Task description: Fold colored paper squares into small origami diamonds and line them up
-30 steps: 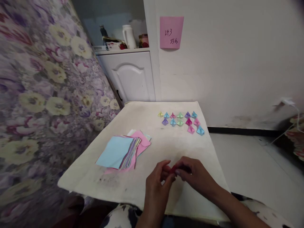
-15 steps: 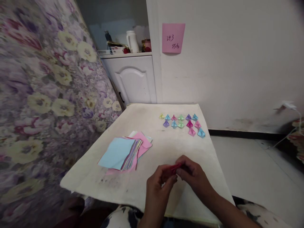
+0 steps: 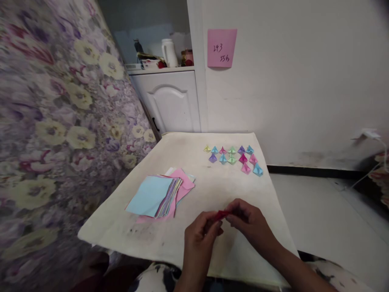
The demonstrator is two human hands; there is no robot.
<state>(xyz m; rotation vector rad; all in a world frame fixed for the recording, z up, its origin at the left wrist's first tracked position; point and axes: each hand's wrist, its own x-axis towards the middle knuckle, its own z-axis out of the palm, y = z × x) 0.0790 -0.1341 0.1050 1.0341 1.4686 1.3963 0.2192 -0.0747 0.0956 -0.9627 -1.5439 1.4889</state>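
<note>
Between my two hands, just above the front part of the table, is a small folded piece of dark red paper (image 3: 222, 214). My left hand (image 3: 201, 233) pinches its left side between thumb and fingers. The right end is pinched by the thumb and fingertips of my right hand (image 3: 247, 219). Fingers cover much of the paper, so its exact shape is hidden. Farther back on the right lie several small folded paper pieces (image 3: 232, 160) in loose rows, coloured yellow, blue, pink, green and purple.
A stack of coloured square paper sheets (image 3: 150, 196) lies left of my hands on the cream-covered table (image 3: 203, 247). Behind the table stand a white cabinet (image 3: 173, 97) and a wall with a pink note (image 3: 221, 48). A floral curtain (image 3: 67, 134) hangs along the left.
My left hand has shifted slightly left and its fingers have moved on the red paper, so more of the paper shows. Both hands still hold it.
</note>
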